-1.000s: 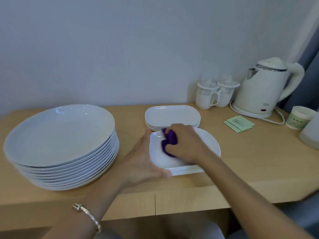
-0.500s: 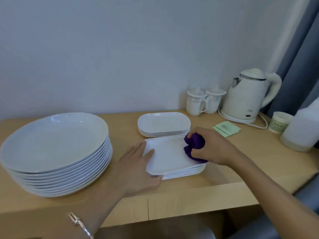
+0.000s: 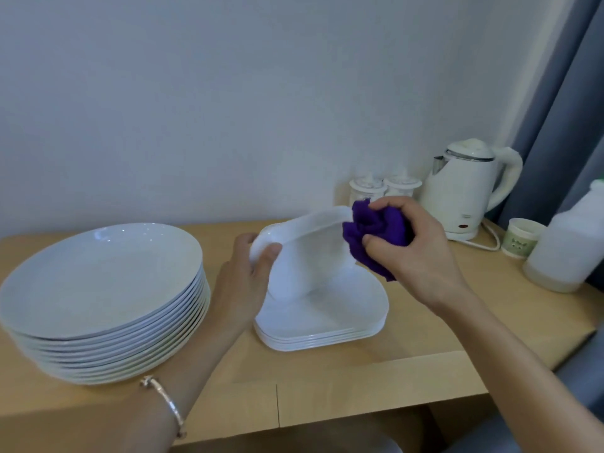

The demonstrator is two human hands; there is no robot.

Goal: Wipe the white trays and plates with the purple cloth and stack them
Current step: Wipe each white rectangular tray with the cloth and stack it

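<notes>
My left hand [image 3: 243,282] grips the left end of a white rectangular tray [image 3: 310,253] and holds it tilted up on edge above a stack of several white trays [image 3: 327,325]. My right hand [image 3: 411,253] is closed on the bunched purple cloth [image 3: 376,233], which presses against the lifted tray's upper right corner. The second tray stack behind is hidden by the raised tray. A tall stack of several round white plates [image 3: 101,289] stands at the left of the wooden table [image 3: 327,403].
Against the wall at the back right stand two lidded white mugs [image 3: 385,188] and a white electric kettle [image 3: 470,188]. A small paper cup [image 3: 521,237] and a large translucent jug [image 3: 568,243] sit at the right edge, by a grey curtain.
My left hand has lifted the top tray off the near stack and tilted it upright. My right hand with the cloth rose to its upper right corner. The view shifted left.
</notes>
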